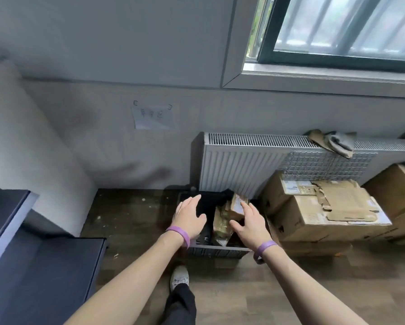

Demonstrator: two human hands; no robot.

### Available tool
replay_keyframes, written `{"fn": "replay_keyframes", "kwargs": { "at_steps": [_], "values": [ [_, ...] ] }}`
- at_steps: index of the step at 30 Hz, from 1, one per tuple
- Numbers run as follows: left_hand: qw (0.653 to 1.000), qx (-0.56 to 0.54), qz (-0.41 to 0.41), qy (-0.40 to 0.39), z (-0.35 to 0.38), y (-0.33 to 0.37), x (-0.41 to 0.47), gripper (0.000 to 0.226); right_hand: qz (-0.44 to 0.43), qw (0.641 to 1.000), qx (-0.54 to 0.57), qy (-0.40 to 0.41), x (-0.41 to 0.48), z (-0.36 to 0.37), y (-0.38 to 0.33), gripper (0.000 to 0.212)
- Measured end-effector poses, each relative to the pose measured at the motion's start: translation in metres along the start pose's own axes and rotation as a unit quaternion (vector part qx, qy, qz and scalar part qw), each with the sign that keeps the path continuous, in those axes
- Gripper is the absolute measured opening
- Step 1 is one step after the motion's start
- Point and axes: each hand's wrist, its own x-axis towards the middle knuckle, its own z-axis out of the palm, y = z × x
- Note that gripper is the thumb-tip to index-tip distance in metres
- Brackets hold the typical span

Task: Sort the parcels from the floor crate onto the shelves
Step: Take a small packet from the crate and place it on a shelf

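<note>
Parcels [222, 225] in brown wrapping lie in the right part of the dark floor crate [217, 251]. The step in hand seems to be the picking. The left hand [189, 216] and the right hand [248, 222] hover over the crate, fingers spread, holding nothing. Next, I judge, the right hand must close on one parcel and carry it to the dark shelves [44, 266] at the left.

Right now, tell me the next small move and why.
Probably lower the right hand onto the small cardboard parcel standing highest in the floor crate and close on it: that hand is open, empty and right beside the parcel.
</note>
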Motion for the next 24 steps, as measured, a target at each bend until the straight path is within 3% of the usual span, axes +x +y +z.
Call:
{"fn": "replay_keyframes", "kwargs": {
  "at_steps": [11, 18, 24],
  "values": [
    [0.997, 0.036, -0.025, -0.068, -0.012, -0.004, 0.192, 0.058, 0.089, 0.993, 0.058, -0.044, 0.168, 0.006, 0.003, 0.069],
    [0.987, 0.053, -0.081, -0.127, 0.078, -0.042, 0.264, 0.059, 0.124, 0.984, 0.051, -0.119, 0.233, 0.067, 0.081, 0.066],
    [0.980, 0.065, -0.127, -0.142, 0.195, -0.116, 0.327, 0.059, 0.122, 0.968, 0.030, -0.215, 0.283, 0.179, 0.178, 0.068]
  ]
}}
